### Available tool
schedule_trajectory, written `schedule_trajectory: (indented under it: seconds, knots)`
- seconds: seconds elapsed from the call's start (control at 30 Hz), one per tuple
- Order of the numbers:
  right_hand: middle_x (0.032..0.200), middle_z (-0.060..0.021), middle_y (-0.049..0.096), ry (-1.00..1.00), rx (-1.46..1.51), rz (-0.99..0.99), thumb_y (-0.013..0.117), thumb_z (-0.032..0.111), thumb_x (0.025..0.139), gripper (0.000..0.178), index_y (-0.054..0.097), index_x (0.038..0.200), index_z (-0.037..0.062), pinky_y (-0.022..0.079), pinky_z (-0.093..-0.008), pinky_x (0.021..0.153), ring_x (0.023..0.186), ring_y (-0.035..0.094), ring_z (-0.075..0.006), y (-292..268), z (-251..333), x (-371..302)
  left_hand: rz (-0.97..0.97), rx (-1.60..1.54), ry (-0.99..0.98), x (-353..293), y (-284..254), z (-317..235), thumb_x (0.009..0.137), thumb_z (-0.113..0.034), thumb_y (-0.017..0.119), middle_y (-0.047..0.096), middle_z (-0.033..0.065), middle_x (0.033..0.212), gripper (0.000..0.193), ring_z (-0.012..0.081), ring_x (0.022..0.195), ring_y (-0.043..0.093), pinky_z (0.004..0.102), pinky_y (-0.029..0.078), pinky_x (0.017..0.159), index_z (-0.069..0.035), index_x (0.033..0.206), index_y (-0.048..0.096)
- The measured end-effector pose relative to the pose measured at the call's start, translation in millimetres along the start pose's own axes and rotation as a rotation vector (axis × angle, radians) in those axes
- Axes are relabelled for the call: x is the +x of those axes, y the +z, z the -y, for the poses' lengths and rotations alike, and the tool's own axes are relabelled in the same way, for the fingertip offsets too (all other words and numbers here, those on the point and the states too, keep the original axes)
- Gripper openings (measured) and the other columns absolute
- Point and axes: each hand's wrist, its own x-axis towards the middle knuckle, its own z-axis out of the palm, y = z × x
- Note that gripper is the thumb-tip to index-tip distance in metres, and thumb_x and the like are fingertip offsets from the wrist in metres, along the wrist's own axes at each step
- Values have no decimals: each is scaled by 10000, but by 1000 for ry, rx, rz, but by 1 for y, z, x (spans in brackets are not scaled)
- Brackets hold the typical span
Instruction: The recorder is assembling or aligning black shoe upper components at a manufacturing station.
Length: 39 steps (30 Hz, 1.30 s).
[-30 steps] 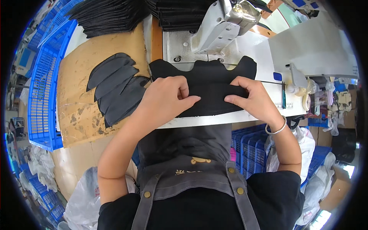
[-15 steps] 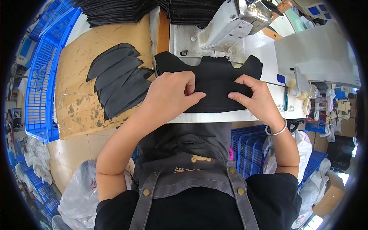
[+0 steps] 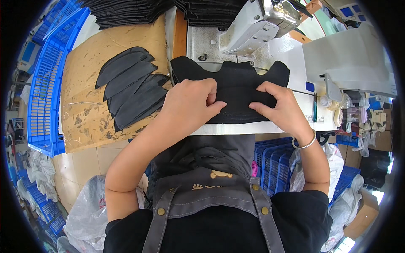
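A black fabric piece (image 3: 238, 80) with a scalloped far edge lies on the white sewing-machine table, just in front of the machine head. My left hand (image 3: 192, 99) grips its left part, fingers curled under and thumb pressed on top. On the right part, my right hand (image 3: 280, 103) holds the same piece between thumb and bent fingers. Both thumbs point inward across a folded layer. The fingertips under the cloth are hidden. Beyond the fabric stands the white sewing machine (image 3: 247, 36); where its needle meets the bed is hard to make out.
Several overlapping dark cut pieces (image 3: 133, 88) lie on a worn cardboard sheet (image 3: 84, 126) to the left. Stacks of black pieces (image 3: 126, 12) stand at the back. A blue crate (image 3: 44, 97) borders the far left. A teal pen (image 3: 314, 110) rests at the right.
Almost nothing differs. My right thumb and fingers have shifted very slightly to the left on the fabric; the fabric itself stays nearly in place.
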Motion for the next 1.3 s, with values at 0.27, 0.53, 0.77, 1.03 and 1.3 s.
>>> schedule_trajectory:
  seconds: [0.27,0.53,0.77,1.03,1.3]
  knots:
    - [779,-217,607,15,-217,164,838,291,647,524,560,940,-44,467,-365,639,680,591,-355,-3,16,18,-9,94,71,3,-7,4,769,-233,739,562,105,591,308,262,525,544,350,415,518,-14,685,539]
    - [726,-216,603,43,-233,191,818,332,650,528,579,941,-39,471,-388,645,671,601,-366,-3,15,20,59,63,81,4,-17,12,793,-236,714,596,118,635,262,275,595,583,355,441,562,-5,743,601]
    - [711,-225,606,67,-253,201,811,328,650,519,585,945,-35,475,-409,659,699,614,-389,-4,20,21,50,42,101,1,-15,15,796,-229,709,598,107,660,241,272,635,596,354,451,590,-19,760,596]
    - [770,-230,630,52,-270,190,817,334,647,527,589,953,-29,478,-412,674,720,614,-396,-2,21,21,-35,-39,145,-7,-7,25,781,-220,726,596,91,667,234,253,612,587,347,444,573,-29,757,593]
    - [757,-236,622,38,-269,169,816,343,648,529,590,943,-34,480,-409,668,708,610,-394,-4,19,19,-34,86,139,-14,-4,20,773,-194,727,608,71,876,197,243,775,595,365,449,689,-66,847,597]
